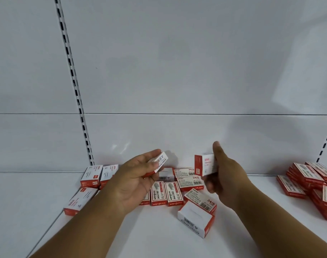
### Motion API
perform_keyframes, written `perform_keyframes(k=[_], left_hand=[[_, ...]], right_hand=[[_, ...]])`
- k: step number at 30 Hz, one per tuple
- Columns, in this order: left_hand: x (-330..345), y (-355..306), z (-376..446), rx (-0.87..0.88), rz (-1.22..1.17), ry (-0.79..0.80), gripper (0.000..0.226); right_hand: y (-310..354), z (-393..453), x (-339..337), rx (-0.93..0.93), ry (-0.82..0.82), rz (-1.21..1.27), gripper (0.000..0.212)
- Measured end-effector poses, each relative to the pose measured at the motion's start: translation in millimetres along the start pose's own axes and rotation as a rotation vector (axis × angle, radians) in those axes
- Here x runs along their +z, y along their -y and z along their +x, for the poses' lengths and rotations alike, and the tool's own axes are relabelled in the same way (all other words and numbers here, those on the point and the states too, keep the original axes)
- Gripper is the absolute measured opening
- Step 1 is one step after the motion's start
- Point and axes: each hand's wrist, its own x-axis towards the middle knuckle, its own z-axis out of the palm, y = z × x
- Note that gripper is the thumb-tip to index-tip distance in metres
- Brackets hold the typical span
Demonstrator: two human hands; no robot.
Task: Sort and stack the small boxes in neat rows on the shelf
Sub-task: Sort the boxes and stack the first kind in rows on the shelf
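Observation:
Several small red-and-white boxes lie loose on the white shelf (159, 237). My left hand (134, 181) grips one box (161, 161) tilted, its barcode side up, above the loose pile (168, 192). My right hand (224, 179) holds another box (205, 164) upright by its side, raised over the pile. A bigger white box (195, 219) with a barcode lies nearest to me, partly on a flat box (200, 199). Two boxes (99, 175) stand at the back left, and one (78, 201) lies flat in front of them.
A heap of red boxes (315, 185) sits at the shelf's right end. The white back panel rises behind, with slotted uprights (75, 90) at left and far right. Bare shelf surface runs along the front between my arms.

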Motion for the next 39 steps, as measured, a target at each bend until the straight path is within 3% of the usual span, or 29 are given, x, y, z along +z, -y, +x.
perform_keyframes(k=[4, 8, 14, 20, 27, 31, 35, 39], left_hand=[[-1, 1, 2, -0.096, -0.097, -0.001, 0.047], [2, 3, 2, -0.181, 0.009, -0.016, 0.074], [-3, 3, 8, -0.171, -0.175, 0.003, 0.073], [-4, 4, 9, -0.052, 0.004, -0.07, 0.039], [1, -9, -2, 0.07, 0.184, -0.14, 0.026], [0, -31, -26, 0.072, 0.202, -0.065, 0.022], [-36, -66, -49, 0.101, 0.417, -0.087, 0.02], [-94, -99, -58, 0.107, 0.648, -0.16, 0.015]], right_hand=[[2, -2, 1, -0.019, -0.038, 0.026, 0.061], [-4, 1, 2, -0.099, 0.13, 0.048, 0.06], [-7, -1, 4, -0.158, 0.237, 0.049, 0.054], [-8, 0, 12, -0.168, 0.261, 0.04, 0.019], [-4, -18, 24, -0.258, 0.28, -0.08, 0.024], [5, -39, 47, -0.348, 0.25, -0.168, 0.023], [-2, -59, 89, -0.402, 0.231, -0.175, 0.019], [-25, -65, 139, -0.345, 0.221, -0.253, 0.022]])
